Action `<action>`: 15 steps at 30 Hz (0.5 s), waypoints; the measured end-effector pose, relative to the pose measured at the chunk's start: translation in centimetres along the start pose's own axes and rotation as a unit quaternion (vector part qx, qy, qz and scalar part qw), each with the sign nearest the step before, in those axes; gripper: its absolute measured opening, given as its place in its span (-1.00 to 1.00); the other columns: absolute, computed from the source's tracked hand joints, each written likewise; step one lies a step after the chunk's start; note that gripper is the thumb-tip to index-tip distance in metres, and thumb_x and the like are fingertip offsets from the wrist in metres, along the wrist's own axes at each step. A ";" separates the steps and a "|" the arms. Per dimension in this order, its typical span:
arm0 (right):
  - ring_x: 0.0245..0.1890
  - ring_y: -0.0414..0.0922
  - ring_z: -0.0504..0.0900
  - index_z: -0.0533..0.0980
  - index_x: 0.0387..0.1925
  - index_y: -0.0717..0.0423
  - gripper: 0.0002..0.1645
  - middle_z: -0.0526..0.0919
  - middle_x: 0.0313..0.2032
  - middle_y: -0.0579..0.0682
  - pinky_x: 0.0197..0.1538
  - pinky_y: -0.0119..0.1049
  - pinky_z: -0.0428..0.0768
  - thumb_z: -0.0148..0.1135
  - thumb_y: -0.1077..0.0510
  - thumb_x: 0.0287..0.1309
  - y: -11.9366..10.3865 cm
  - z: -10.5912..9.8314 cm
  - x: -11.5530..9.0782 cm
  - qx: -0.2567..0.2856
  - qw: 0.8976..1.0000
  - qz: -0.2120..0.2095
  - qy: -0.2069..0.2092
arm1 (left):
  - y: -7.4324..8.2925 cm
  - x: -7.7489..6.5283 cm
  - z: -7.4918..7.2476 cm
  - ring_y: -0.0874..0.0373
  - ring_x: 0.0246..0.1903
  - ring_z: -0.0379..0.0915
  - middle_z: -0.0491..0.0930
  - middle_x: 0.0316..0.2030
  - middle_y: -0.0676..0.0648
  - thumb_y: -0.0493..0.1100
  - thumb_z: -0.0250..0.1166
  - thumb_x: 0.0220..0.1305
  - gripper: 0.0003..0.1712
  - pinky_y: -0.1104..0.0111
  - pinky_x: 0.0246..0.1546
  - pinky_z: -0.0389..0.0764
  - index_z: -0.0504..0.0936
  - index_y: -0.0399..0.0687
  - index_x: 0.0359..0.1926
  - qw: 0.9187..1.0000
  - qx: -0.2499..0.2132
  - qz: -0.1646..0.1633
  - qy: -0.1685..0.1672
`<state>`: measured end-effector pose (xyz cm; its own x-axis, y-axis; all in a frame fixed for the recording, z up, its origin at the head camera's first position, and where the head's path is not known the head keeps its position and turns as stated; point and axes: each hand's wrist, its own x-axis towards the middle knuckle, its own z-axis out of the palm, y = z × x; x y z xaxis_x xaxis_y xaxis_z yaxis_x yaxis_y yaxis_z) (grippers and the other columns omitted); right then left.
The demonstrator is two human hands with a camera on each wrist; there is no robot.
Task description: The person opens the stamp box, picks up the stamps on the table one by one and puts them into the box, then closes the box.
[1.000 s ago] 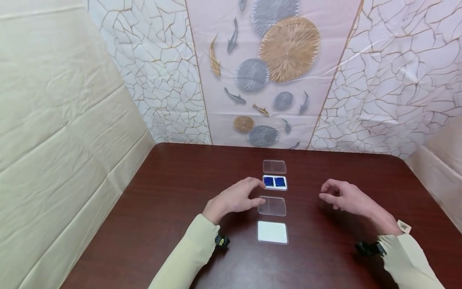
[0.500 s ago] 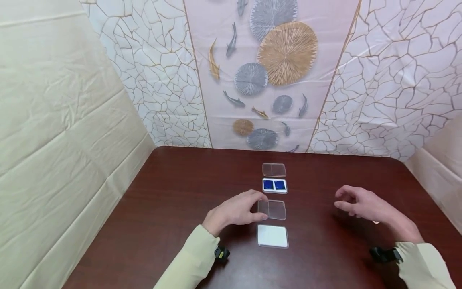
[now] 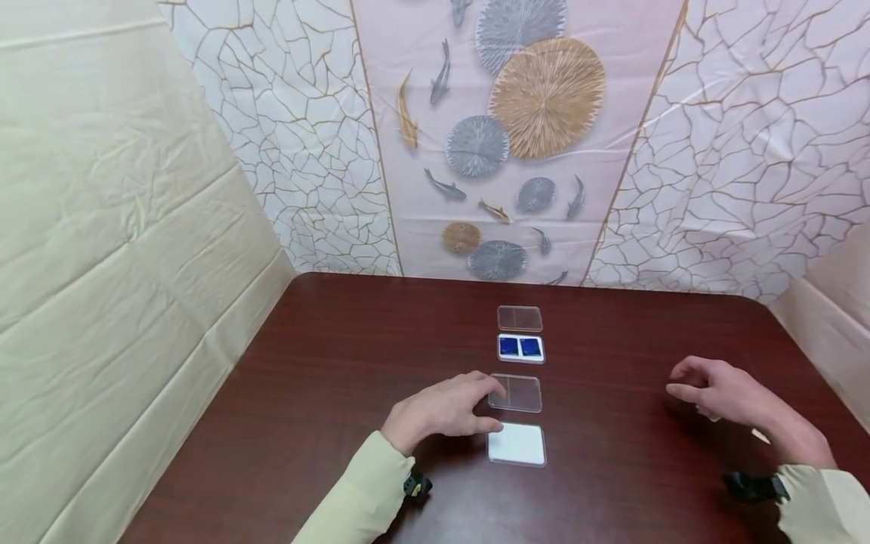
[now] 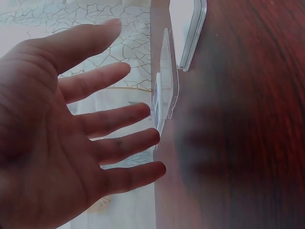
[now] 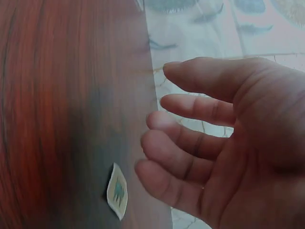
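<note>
My left hand (image 3: 445, 408) hovers over the table with fingers spread and slightly bent, holding nothing. In the head view its fingertips overlap a clear plastic lid (image 3: 523, 394) and the corner of a clear case with a white insert (image 3: 519, 446); the left wrist view shows the palm (image 4: 52, 133) apart from both. On the right, my right hand (image 3: 727, 393) hangs above the table, fingers loosely curled and holding nothing. Near its fingertips in the right wrist view lies a small, curled, cream stamp-like paper (image 5: 117, 193) with a green print and a scalloped edge.
Farther back on the table (image 3: 381, 340) lie a case with two dark blue squares on white (image 3: 520, 347) and another clear lid (image 3: 519, 318). A patterned cloth (image 3: 476, 227) hangs behind the table; a beige cloth (image 3: 136, 302) hangs at the left.
My right hand has moved to the right, away from the cases, over the small paper. My left hand has come slightly nearer, from beside the blue-square case to the white-insert case.
</note>
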<state>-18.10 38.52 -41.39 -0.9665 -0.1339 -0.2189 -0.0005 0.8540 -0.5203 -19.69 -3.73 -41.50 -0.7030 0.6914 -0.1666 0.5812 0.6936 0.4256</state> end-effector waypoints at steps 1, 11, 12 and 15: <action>-0.60 -0.20 0.45 0.45 -0.05 0.21 -0.60 0.48 -0.54 -0.05 -0.53 -0.32 0.47 0.25 -0.02 0.28 0.3 -0.1 -0.1 -0.001 1.000 0.000 0.001 | 0.1 -0.1 0.0 0.20 0.14 0.39 0.45 0.23 0.05 0.15 0.33 0.25 -0.47 0.37 0.17 0.48 0.50 0.17 0.19 1.000 0.003 -0.007 -0.002; -0.55 -0.18 0.53 0.42 -0.05 0.32 -0.58 0.60 -0.44 -0.02 -0.50 -0.30 0.53 0.23 0.04 0.29 2.6 -1.2 -0.7 -0.025 1.000 0.008 0.004 | 0.5 -0.7 0.1 0.03 0.41 0.16 0.21 0.43 -0.06 0.15 0.36 0.21 -0.48 0.17 0.29 0.41 0.51 0.24 0.17 0.998 0.020 -0.055 -0.016; -0.55 -0.17 0.53 0.42 -0.04 0.32 -0.58 0.61 -0.43 -0.03 -0.50 -0.30 0.52 0.23 0.04 0.29 2.8 -1.3 -0.7 -0.032 0.999 0.011 0.005 | 0.5 -0.7 0.2 0.02 0.41 0.15 0.20 0.44 -0.07 0.15 0.36 0.21 -0.49 0.17 0.30 0.41 0.51 0.24 0.17 0.998 0.021 -0.056 -0.017; -0.56 -0.16 0.49 0.41 -0.06 0.32 -0.56 0.60 -0.44 -0.03 -0.51 -0.30 0.47 0.26 0.05 0.26 3.4 -1.4 -0.8 -0.047 0.999 0.013 0.008 | 0.4 -0.7 0.4 0.01 0.44 0.11 0.18 0.45 -0.08 0.15 0.37 0.21 -0.52 0.14 0.30 0.40 0.54 0.25 0.13 0.998 0.024 -0.055 -0.018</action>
<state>-17.70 42.26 -41.81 -0.9706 -0.1038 -0.2173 0.0009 0.9008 -0.4342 -18.83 -3.82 -41.60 -0.7488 0.6169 -0.2421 0.5208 0.7737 0.3607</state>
